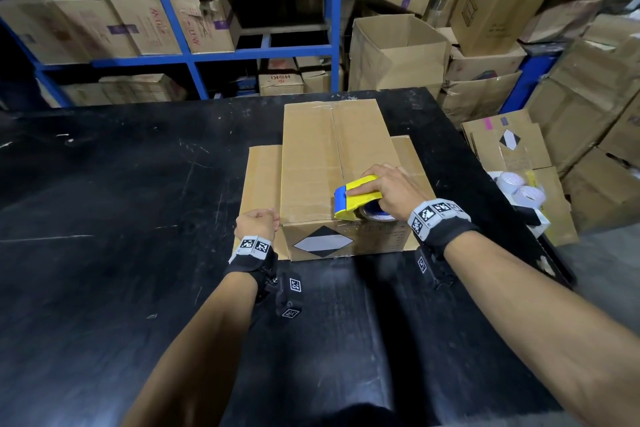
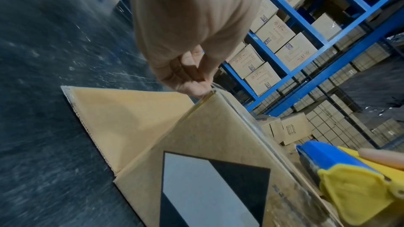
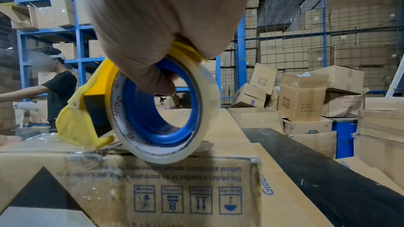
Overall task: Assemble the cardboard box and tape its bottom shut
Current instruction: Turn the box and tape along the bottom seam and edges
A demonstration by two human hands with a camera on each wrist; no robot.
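A cardboard box point(image 1: 325, 163) lies upside down on the black table point(image 1: 121, 184), its bottom flaps folded shut on top and its open-end flaps spread flat on the table at either side. A black and white diamond label point(image 1: 323, 241) faces me. My right hand point(image 1: 367, 185) grips a yellow and blue tape dispenser point(image 1: 356, 196) whose clear tape roll point(image 3: 166, 127) rests on the box's near top edge, over the centre seam. My left hand point(image 1: 273, 218), fingers curled, holds the box's near left top corner point(image 2: 210, 96).
Blue shelving point(image 1: 263, 45) full of cartons stands behind the table. An open carton point(image 1: 394, 52) and stacked boxes crowd the right side, with flattened cardboard point(image 1: 509, 146) and spare tape rolls point(image 1: 519, 187) by the table's right edge. Another person point(image 3: 59, 89) works at the far left.
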